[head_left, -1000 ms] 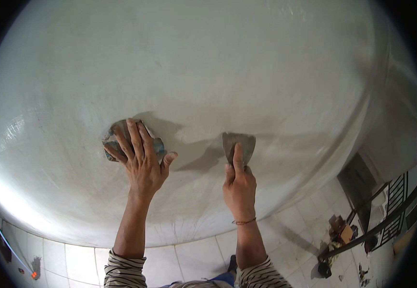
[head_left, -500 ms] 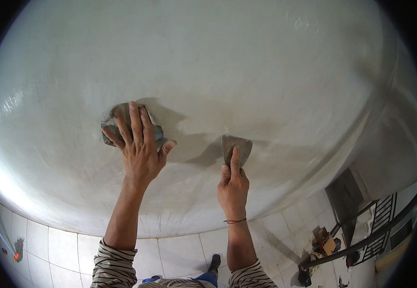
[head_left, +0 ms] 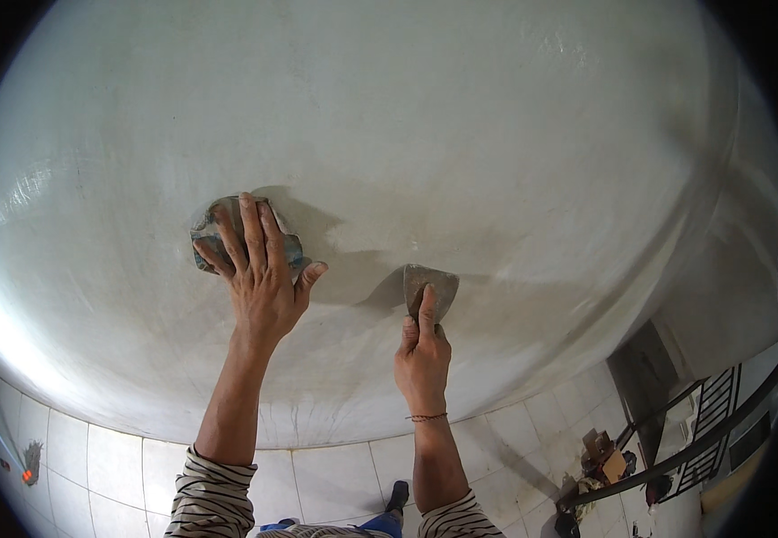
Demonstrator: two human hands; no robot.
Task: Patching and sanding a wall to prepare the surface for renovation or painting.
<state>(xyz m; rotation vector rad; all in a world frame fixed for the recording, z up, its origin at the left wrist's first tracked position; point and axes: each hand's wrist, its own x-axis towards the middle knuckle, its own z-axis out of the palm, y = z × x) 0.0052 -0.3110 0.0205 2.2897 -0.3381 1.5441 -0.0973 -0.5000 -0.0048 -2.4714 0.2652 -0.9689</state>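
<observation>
A large pale, smeared wall [head_left: 389,108], bowed in the picture, fills most of the view. My left hand [head_left: 259,269], fingers spread, lies flat on a mottled grey-blue pad [head_left: 210,224], pressing it against the wall at centre left; the pad's middle is hidden. Lower and to the right, my right hand [head_left: 425,354] grips a worn metal scraper [head_left: 443,291], index finger on the blade, thumb alongside; its handle is hidden. The blade lies on or very near the wall, shadow beside it.
White tiled floor [head_left: 116,466] runs below the wall. At lower right are a black railing [head_left: 712,412], a dark panel [head_left: 644,368] and a pile of cartons and dark items [head_left: 609,457]. A pale blue line with an orange piece [head_left: 26,475] is at lower left. My legs show below.
My left hand and the pad have moved upward, mostly in the first half second. The scraper in my right hand has shifted down and left. The view has shifted slightly.
</observation>
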